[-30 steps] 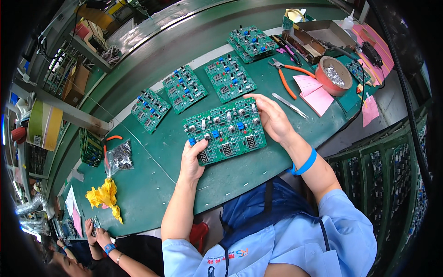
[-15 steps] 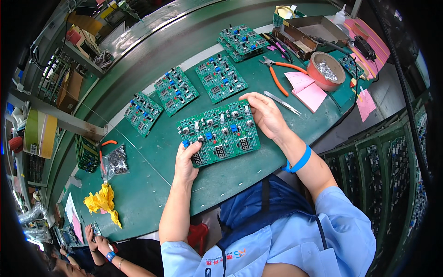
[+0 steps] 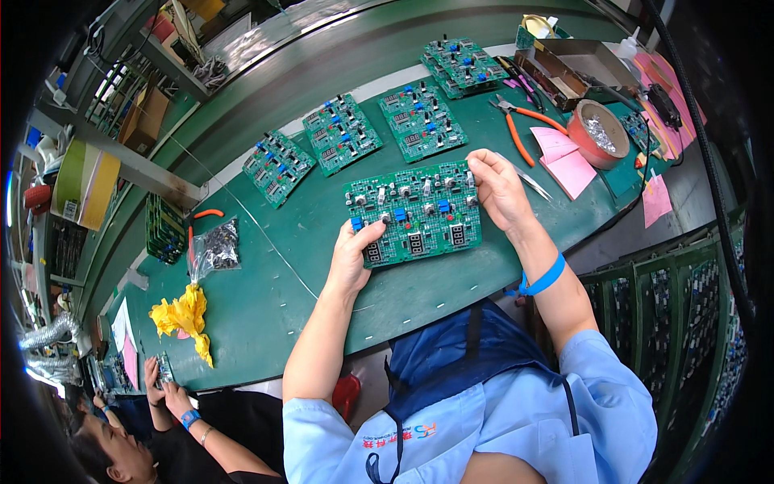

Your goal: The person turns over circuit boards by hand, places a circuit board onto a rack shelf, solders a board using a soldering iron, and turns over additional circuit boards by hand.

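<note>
Between both hands I hold a green circuit board [image 3: 423, 216] with digit displays, blue parts and small knobs, above the green table [image 3: 290, 310]. My left hand [image 3: 355, 250] grips its left side, thumb on the face near a knob. At the upper right corner, my right hand [image 3: 500, 189] pinches the edge with fingers and thumb; a blue wrist strap [image 3: 544, 276] circles that arm. Similar boards lie beyond: one on the left [image 3: 278, 167], one in the middle [image 3: 341, 135] and one farther right [image 3: 423, 123]. A stack of boards [image 3: 463, 66] sits at the back.
On the right are orange-handled cutters [image 3: 520, 137], tweezers [image 3: 535, 185], pink paper [image 3: 568, 171] and a tape roll [image 3: 597, 133] holding metal bits. To the left lie a bag of dark parts [image 3: 216, 246] and a yellow cloth [image 3: 185, 319]. Another person's hands [image 3: 165, 387] work at lower left.
The view has shifted, so the table and its contents appear farther right and slightly higher. Both hands keep their hold on the circuit board, which looks a little more level.
</note>
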The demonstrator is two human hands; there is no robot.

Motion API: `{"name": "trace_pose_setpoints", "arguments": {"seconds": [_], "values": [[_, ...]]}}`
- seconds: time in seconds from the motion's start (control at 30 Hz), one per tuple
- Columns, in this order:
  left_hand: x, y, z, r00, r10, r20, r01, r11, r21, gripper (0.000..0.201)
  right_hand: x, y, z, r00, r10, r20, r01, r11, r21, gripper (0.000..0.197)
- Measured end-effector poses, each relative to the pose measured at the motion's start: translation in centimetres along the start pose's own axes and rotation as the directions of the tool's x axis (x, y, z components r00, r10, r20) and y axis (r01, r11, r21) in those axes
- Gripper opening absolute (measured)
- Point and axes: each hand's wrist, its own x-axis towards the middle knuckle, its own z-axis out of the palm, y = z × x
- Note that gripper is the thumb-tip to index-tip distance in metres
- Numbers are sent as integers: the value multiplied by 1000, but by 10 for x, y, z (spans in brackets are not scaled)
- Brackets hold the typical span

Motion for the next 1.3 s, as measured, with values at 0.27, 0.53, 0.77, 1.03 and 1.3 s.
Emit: {"name": "trace_pose_setpoints", "arguments": {"seconds": [0.27, 0.53, 0.77, 1.03, 1.3], "values": [[0, -1, 0, 1000, 6, -23, -4, 994, 108, 22, 3, -8, -9, 994, 46, -96, -73, 951, -299, 9], [0, -1, 0, 1000, 9, -3, -8, 988, 155, 24, 8, -35, -10, 988, 148, 53, -83, 778, -622, 13], [-2, 2, 3, 1000, 24, -3, -23, 986, 163, 23, 14, -48, -18, 917, 365, 162, -246, 835, -492, 15], [0, 2, 1, 999, -20, 35, 16, 994, 110, 25, 13, -48, -29, 868, 381, 319, -269, 900, -344, 18], [-1, 1, -1, 1000, 7, 23, -7, 1000, 24, 25, 10, -43, -24, 890, 338, 305, -283, 936, -210, 16]]}}
